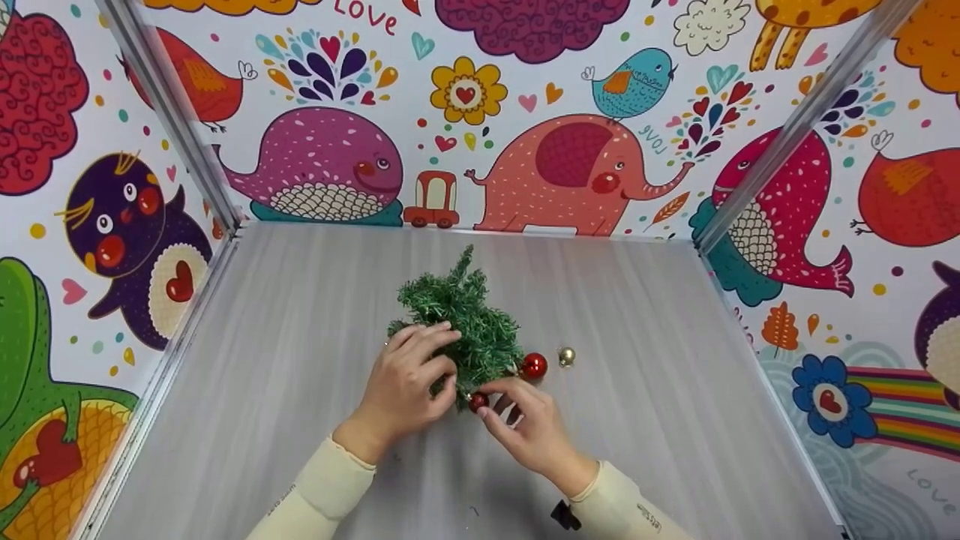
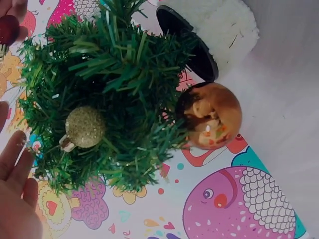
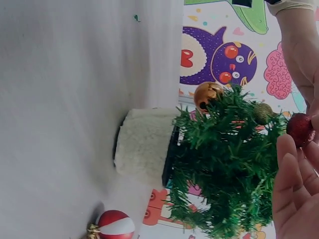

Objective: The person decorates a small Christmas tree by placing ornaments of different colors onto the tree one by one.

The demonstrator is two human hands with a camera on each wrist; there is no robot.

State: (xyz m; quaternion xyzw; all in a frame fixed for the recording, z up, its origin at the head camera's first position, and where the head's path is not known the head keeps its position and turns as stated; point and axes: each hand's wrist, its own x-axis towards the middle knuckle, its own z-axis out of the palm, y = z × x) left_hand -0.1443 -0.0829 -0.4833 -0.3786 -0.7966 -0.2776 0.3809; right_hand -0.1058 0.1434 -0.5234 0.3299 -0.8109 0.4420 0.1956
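A small green Christmas tree (image 1: 469, 322) with a white fuzzy base (image 3: 144, 147) stands in front of me. My right hand (image 1: 536, 427) pinches a small red glitter bauble (image 3: 300, 130) between thumb and fingers, close by the branches. On the tree's other side my left hand (image 1: 411, 379) has its fingers loosely spread, fingertips at the branches. A gold glitter bauble (image 2: 85, 127) and a bigger shiny copper-gold bauble (image 2: 214, 117) hang on the tree; the left hand hides them in the head view.
A larger red bauble (image 1: 534, 366), with a white band in the right wrist view, lies right of the tree. Beyond it is a small gold bauble (image 1: 567, 356). The grey tabletop (image 1: 300, 300) is bounded by cartoon-printed walls (image 1: 465, 45) and metal posts.
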